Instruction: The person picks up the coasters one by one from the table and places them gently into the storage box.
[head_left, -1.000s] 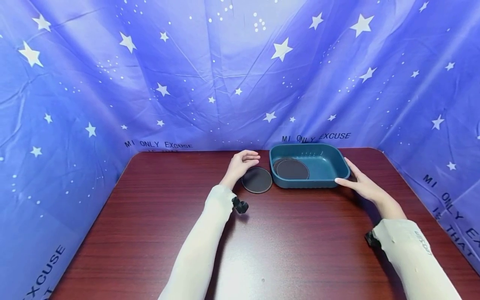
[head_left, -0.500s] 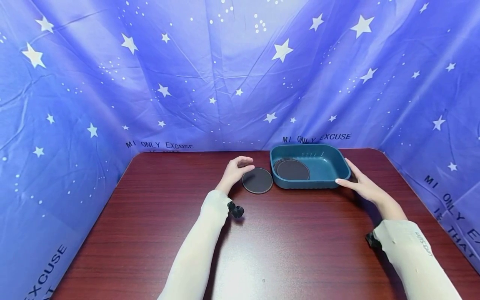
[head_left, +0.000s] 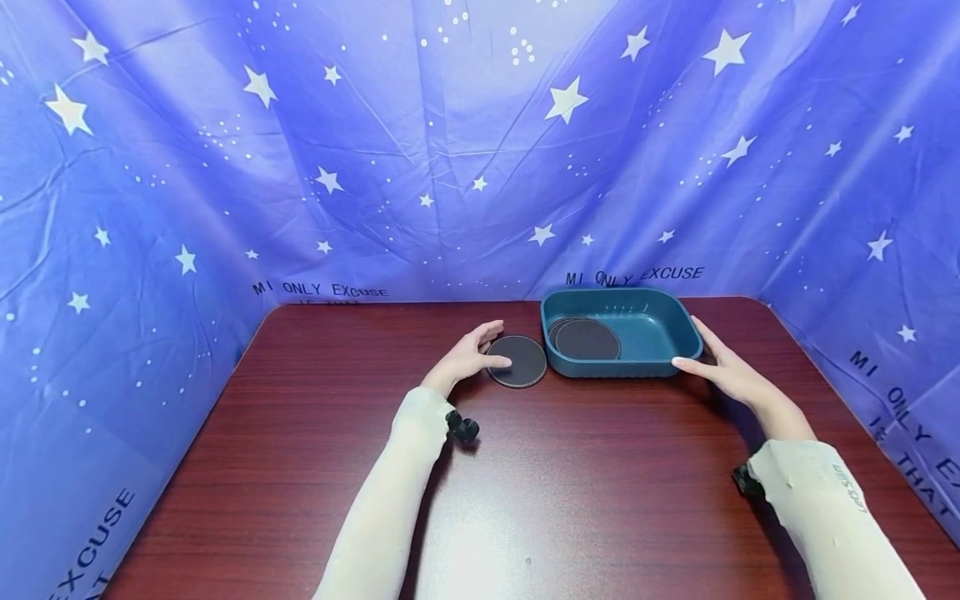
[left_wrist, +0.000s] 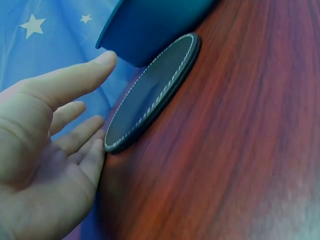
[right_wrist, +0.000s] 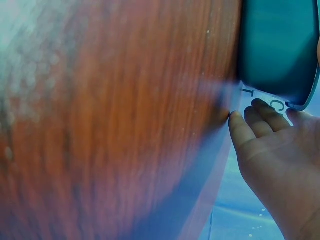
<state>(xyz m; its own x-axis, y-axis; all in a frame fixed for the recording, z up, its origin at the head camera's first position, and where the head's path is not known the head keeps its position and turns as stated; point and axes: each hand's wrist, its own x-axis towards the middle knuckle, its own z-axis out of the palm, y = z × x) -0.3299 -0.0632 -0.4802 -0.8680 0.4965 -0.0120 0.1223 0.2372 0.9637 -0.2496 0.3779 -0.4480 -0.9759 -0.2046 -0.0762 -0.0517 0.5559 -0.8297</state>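
Observation:
A round dark coaster point(head_left: 517, 362) with pale stitching along its edge lies flat on the table, just left of a teal plastic bin point(head_left: 607, 368). My left hand point(head_left: 467, 357) is at the coaster's left side, fingers spread and nothing gripped. In the left wrist view its thumb point(left_wrist: 82, 82) hovers over the coaster, while the other fingers are low by the near edge. More dark coasters point(head_left: 588, 339) overlap in the left part of the bin. My right hand point(head_left: 727, 371) holds the bin's right end, thumb at the front rim and fingers along the side.
The reddish-brown wooden table point(head_left: 570, 483) ends at a back edge close behind the bin. A blue curtain point(head_left: 420, 150) with white stars surrounds the back and sides. Black wrist cameras point(head_left: 462, 427) sit on both sleeves.
My left hand has moved back toward me and slightly left, from behind the coaster to its left side, the thumb now over it. The right hand and the bin stay put.

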